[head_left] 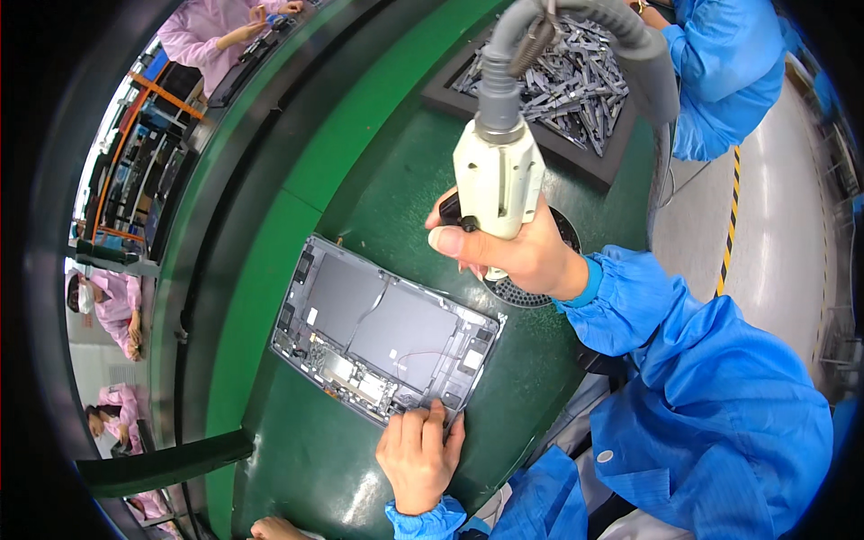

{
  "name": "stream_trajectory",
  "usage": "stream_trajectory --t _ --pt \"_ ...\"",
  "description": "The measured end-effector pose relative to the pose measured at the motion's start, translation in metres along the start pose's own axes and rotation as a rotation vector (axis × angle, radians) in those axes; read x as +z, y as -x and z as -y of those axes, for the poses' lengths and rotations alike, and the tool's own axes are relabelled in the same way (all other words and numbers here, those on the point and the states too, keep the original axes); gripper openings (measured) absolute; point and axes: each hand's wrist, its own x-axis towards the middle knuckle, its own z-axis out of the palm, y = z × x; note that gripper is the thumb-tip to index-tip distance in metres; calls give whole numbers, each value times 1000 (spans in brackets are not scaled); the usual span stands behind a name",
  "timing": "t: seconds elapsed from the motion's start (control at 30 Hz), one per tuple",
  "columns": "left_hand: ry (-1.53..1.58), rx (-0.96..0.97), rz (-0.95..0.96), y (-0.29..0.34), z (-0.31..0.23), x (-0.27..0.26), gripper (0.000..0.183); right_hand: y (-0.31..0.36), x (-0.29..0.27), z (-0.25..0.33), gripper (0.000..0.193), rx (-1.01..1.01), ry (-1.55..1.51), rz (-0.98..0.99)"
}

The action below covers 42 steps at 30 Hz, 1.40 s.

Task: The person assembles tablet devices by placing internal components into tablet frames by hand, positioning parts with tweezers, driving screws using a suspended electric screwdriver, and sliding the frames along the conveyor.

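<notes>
An opened laptop body (387, 328) lies at a slant on the green bench, its inside facing up. Large dark battery blocks (400, 328) fill its far part, and a circuit board (355, 373) runs along the near side. My left hand (418, 454) grips its near right corner, fingers bent over the rim. In my right hand (531, 256) is a cream-coloured hand tool (498, 175) with a grey corrugated hose, held upright above the bench beyond the laptop body. My fingers wrap round its lower part; its tip is mostly hidden.
Under my right hand sits a round black perforated disc (520, 294). A dark tray (576, 162) heaped with small grey parts (576, 90) stands at the far side. A person in blue (724, 72) is at the far right; another person's hand (277, 529) shows at the lower edge.
</notes>
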Motion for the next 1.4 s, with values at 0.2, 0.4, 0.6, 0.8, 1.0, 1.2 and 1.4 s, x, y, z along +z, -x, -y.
stream_trajectory --t 0.2,0.4,0.6,0.8,1.0,1.2,1.4 --pt "-46 48 -66 0 -1 -2 31 2 -4 -3 24 42 -6 2" --pt "-84 -10 -202 11 -6 -6 30 11 -8 -5 23 19 19 10" --pt "-30 -125 -85 13 -6 0 27 20 -8 0 24 33 29 9" --pt "53 -146 -53 8 -5 -5 29 16 -6 -2 20 43 83 37" --pt "62 -105 -100 4 -4 -4 26 9 6 -1 21 41 92 -64" --pt "151 -113 -152 5 6 -4 20 18 11 20 28 -79 47 -61" --pt "155 -58 -161 15 12 2 21 54 77 5 33 -26 87 317"
